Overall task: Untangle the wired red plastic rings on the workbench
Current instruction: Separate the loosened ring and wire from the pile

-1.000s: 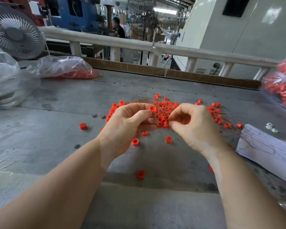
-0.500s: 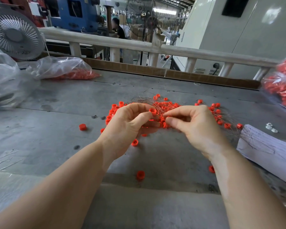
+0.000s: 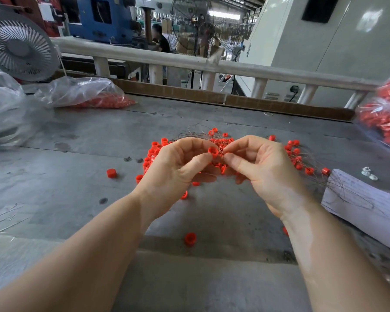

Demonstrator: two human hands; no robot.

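Surface: my grey surface [image 3: 99, 140] fills the middle of the frame, scuffed and stained, with a pale rail [image 3: 234, 68] along its far edge at the top.
Plastic bags: a clear bag of red pieces [image 3: 86, 95] lies at upper left; another bag of red pieces [image 3: 385, 113] sits blurred at the right edge.
Fan: a grey fan [image 3: 18, 46] stands in the upper left corner.
Paper: a white sheet [image 3: 365, 206] lies at the right; it carries faint lines, but I cannot read any writing on it.
Left hand: my left hand [image 3: 178, 174] is at frame centre, fingers curled, thumb and forefinger pinching one red ring [image 3: 212, 151] lifted above the heap.
Right hand: my right hand [image 3: 263, 174] is just beside it, fingers curled, thumb and forefinger tips pinched together right against that ring; they seem to nip a thin wire, though it is too fine to be sure.
Hands together: the two hands nearly meet fingertip to fingertip over the tangle.
Tangle: the wired red rings [image 3: 221, 140] lie on the surface directly behind and under my fingers, spreading left past my left hand and right past my right hand toward the paper, with thin wires [image 3: 196, 131] looping above them.
Loose rings: one stray ring [image 3: 111, 173] lies left of my left hand, another stray ring [image 3: 190, 238] lies lower centre between my forearms.
Small white parts: two pale bits [image 3: 369, 174] lie just above the paper.
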